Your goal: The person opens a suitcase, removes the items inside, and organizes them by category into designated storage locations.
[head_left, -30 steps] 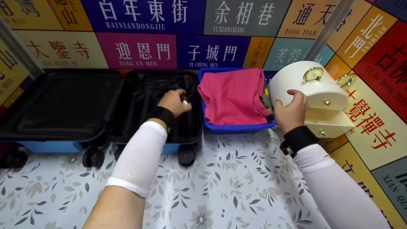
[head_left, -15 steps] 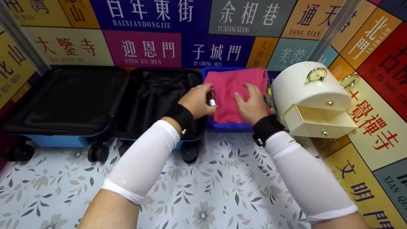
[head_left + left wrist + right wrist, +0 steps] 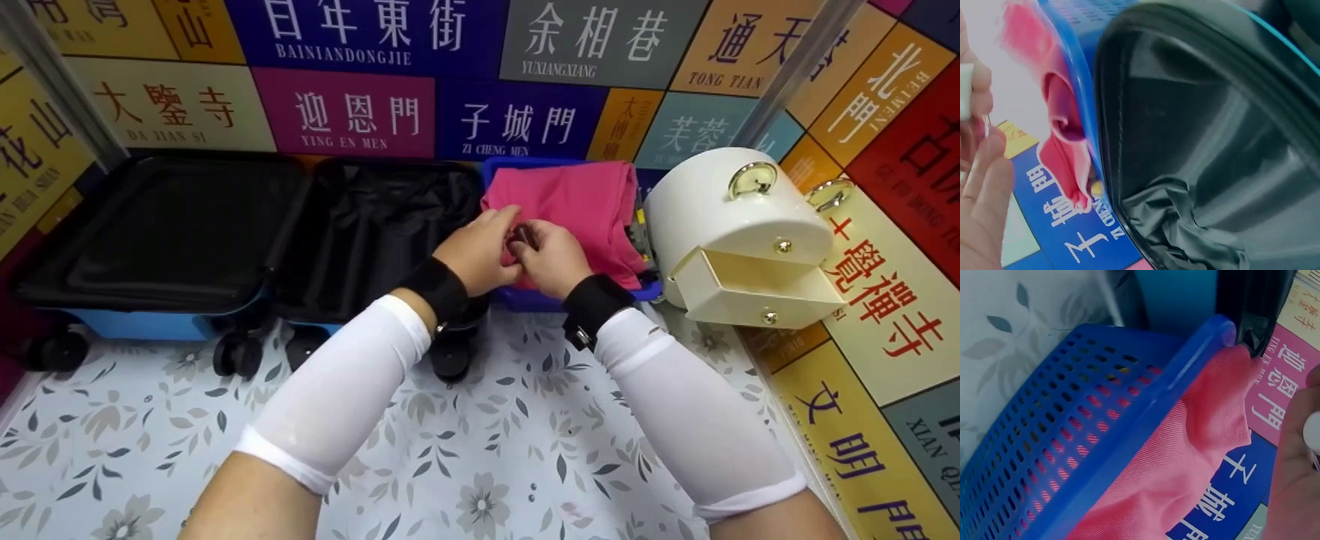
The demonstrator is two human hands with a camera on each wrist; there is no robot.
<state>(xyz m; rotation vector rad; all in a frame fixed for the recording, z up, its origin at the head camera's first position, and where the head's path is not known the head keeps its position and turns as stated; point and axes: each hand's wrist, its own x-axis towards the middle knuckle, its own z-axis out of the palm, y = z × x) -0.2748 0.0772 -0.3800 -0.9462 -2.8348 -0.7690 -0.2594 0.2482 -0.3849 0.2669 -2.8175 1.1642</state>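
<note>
Both hands meet above the folded pink cloth [image 3: 577, 206] in the blue basket [image 3: 525, 300]. Between them is a small dark red bottle [image 3: 523, 235] with a white cap [image 3: 1313, 432]. My left hand [image 3: 504, 238] grips the bottle with curled fingers, and my right hand [image 3: 531, 247] pinches it from the other side. Most of the bottle is hidden by the fingers. In the left wrist view the cap [image 3: 964, 90] shows at the far left beside my left hand [image 3: 979, 185]. The right hand [image 3: 1297, 467] fills the right edge of the right wrist view.
An open suitcase [image 3: 225, 232] with black lining lies flat at the left, against the wall. A cream round drawer box [image 3: 739, 217] stands at the right with its lower drawer [image 3: 757, 285] pulled out. The floral tabletop [image 3: 480, 435] stretches in front.
The left hand carried the bottle from the suitcase over to the pink cloth. The right hand left the cream box and came across to take hold of the bottle.
</note>
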